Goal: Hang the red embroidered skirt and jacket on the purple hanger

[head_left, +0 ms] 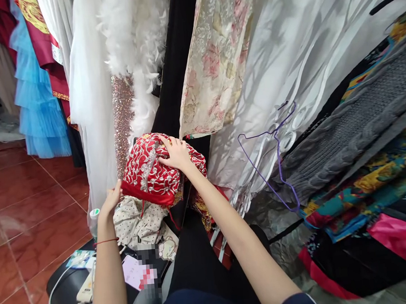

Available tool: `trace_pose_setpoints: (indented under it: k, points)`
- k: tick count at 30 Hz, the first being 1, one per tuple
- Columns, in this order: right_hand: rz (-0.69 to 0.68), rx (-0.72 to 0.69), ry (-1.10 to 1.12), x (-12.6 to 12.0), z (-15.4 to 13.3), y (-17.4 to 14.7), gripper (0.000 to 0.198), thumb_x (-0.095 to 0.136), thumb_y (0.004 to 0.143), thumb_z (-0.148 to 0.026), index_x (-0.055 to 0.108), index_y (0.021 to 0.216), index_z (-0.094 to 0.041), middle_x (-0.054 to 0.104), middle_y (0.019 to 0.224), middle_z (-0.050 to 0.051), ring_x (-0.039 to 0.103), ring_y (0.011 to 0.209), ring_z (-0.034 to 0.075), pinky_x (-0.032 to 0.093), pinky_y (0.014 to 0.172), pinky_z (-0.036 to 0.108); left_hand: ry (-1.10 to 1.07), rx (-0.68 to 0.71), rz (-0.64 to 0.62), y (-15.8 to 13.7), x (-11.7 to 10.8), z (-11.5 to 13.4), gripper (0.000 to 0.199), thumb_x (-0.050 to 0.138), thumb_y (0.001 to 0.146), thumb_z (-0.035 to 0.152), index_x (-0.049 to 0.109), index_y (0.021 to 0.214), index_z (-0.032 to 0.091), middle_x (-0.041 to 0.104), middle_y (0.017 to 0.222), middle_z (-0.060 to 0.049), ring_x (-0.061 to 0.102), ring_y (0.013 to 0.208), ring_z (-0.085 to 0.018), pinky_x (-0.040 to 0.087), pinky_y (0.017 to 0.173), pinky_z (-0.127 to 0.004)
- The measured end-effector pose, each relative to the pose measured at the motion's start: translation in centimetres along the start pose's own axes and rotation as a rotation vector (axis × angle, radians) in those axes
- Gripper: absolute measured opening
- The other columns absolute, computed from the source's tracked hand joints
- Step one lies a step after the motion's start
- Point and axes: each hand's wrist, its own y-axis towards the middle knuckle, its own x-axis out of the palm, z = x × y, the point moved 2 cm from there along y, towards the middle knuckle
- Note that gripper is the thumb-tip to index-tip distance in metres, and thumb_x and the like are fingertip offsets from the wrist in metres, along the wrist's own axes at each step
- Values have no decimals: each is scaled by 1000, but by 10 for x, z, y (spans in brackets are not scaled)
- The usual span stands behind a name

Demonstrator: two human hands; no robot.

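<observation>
A bunched red garment [148, 170] with silver embroidery and beaded trim lies over my lap, its plain red lower edge facing me. At its left corner my left hand [114, 196] pinches that edge between the fingers. My right hand [175, 153] lies on top of the bundle, thumb and fingers spread over the cloth, with a ring on one finger. Thin red cords [173, 219] dangle from the garment's underside. Beneath it is a cream cloth with dark dots [134, 223].
Hanging around me are white gowns [88, 86], a floral panel [213, 62] and a blue ruffled dress [39, 90]. A purple hanger [279, 164] and grey knitwear [354, 112] are on the right. A power strip [85, 287] and bottle [93, 221] stand at lower left.
</observation>
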Motion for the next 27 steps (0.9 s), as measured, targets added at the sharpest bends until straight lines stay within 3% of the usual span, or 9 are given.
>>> trace_pose_setpoints:
  k: [4, 7, 10, 14, 16, 19, 21, 24, 27]
  points:
    - [20, 2, 6, 1, 1, 0, 82, 56, 90, -56, 29, 157, -18, 48, 143, 19, 44, 125, 33, 32, 104, 45, -306, -107, -175, -13, -5, 9, 61, 27, 99, 58, 65, 111, 12, 78, 98, -16, 72, 106, -25, 56, 95, -34]
    - [14, 21, 25, 2, 2, 2, 82, 54, 91, -56, 28, 158, -17, 49, 142, 19, 46, 124, 33, 34, 102, 45, -437, -146, -61, -25, -15, 23, 46, 45, 96, 51, 67, 110, 13, 78, 98, -14, 71, 107, -26, 57, 96, -34]
    - [-8, 50, 41, 2, 3, 4, 83, 56, 90, -54, 27, 158, -16, 49, 142, 19, 47, 124, 34, 34, 104, 46, -708, 2, 70, -41, -24, 40, 39, 49, 93, 42, 65, 118, 16, 76, 114, -10, 67, 118, -26, 57, 101, -36]
    - [-9, 88, 110, -7, -2, 5, 97, 67, 82, -40, 17, 159, -11, 40, 149, 24, 44, 132, 36, 34, 106, 48, -959, 177, 79, -63, -21, 63, 37, 55, 87, 45, 68, 113, 21, 71, 128, -5, 56, 133, -28, 56, 105, -43]
    - [32, 4, 131, -20, -10, 6, 98, 68, 80, -27, 13, 160, -12, 30, 156, 26, 34, 142, 36, 32, 109, 49, -1047, 241, 98, -71, -13, 73, 39, 64, 79, 50, 70, 105, 21, 72, 124, -5, 53, 136, -30, 55, 106, -44]
    - [108, -345, 75, -47, -27, 4, 76, 52, 86, -5, 29, 156, -24, 31, 161, 16, 24, 150, 29, 19, 117, 50, -1125, 384, 118, -81, 0, 84, 48, 79, 64, 50, 73, 102, 21, 73, 120, -7, 53, 136, -31, 54, 107, -40]
    - [74, -525, 69, -62, -32, 3, 65, 40, 88, 2, 46, 145, -29, 45, 155, 8, 32, 146, 24, 18, 118, 48, -1115, 516, 75, -85, 10, 89, 59, 82, 60, 49, 72, 111, 22, 72, 123, -6, 55, 134, -30, 54, 106, -37]
    - [-7, -517, 200, -71, -24, 0, 46, 39, 94, -2, 63, 125, -28, 65, 135, 3, 50, 131, 19, 27, 111, 40, -1067, 604, 15, -82, 24, 91, 67, 82, 59, 56, 71, 118, 26, 72, 121, -6, 62, 125, -29, 55, 101, -36]
    - [118, -360, 366, -71, -2, -9, 30, 44, 99, -13, 67, 112, -25, 71, 123, 2, 57, 121, 18, 31, 107, 37, -1065, 594, 102, -68, 40, 90, 61, 69, 71, 67, 71, 115, 26, 72, 122, -6, 62, 125, -27, 53, 104, -37]
